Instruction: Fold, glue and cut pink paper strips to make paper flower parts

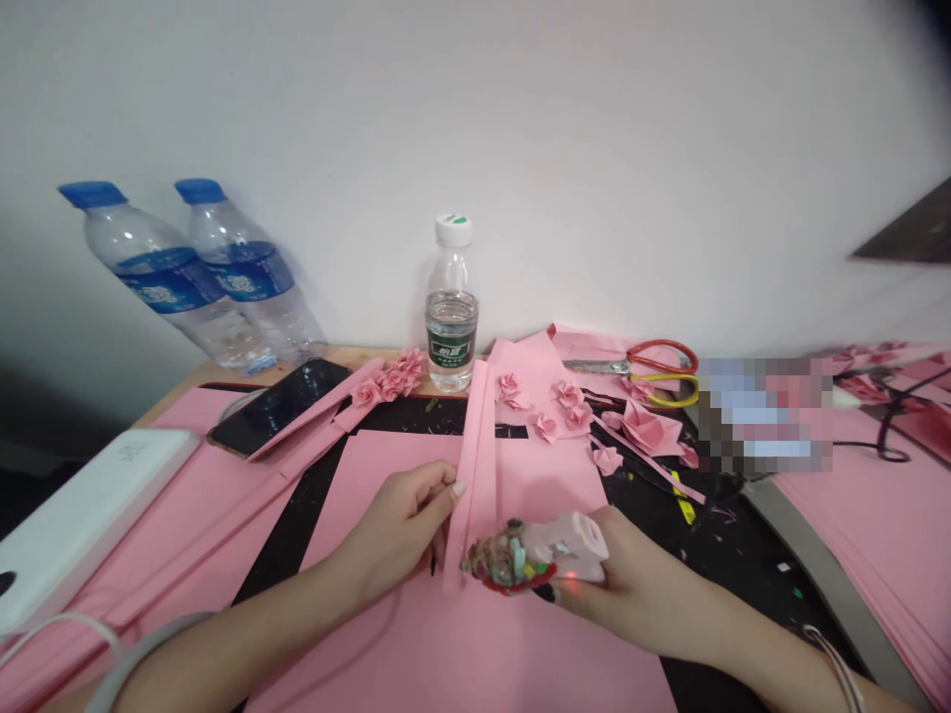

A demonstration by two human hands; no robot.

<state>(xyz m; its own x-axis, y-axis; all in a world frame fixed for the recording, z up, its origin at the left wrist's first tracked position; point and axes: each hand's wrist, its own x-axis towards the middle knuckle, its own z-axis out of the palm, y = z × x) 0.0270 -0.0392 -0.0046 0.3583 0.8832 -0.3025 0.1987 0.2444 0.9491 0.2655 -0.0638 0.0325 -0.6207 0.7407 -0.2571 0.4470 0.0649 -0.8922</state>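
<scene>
You have a folded pink paper strip (475,465) lying on a wide pink paper sheet (446,654), directly in front of you and running away from you. It will be very light and soft, and it can crease easily, so it is better to take it gently along the folded edge. Your left hand (397,520) is half open, with its fingers against the strip's side, but I cannot tell if they pinch it. Your right hand (624,584) is closed around a small pink hot glue gun (565,550), and its crusted nozzle is just beside the strip's near end.

The sheet lies on a black mat (401,416) on a wooden table (223,374). Small paper roses (393,374) and red-and-yellow-handled scissors (631,364) are farther ahead. There is a phone (278,406) on the left, and two tilted water bottles (193,267) lean toward a white wall (475,119).
</scene>
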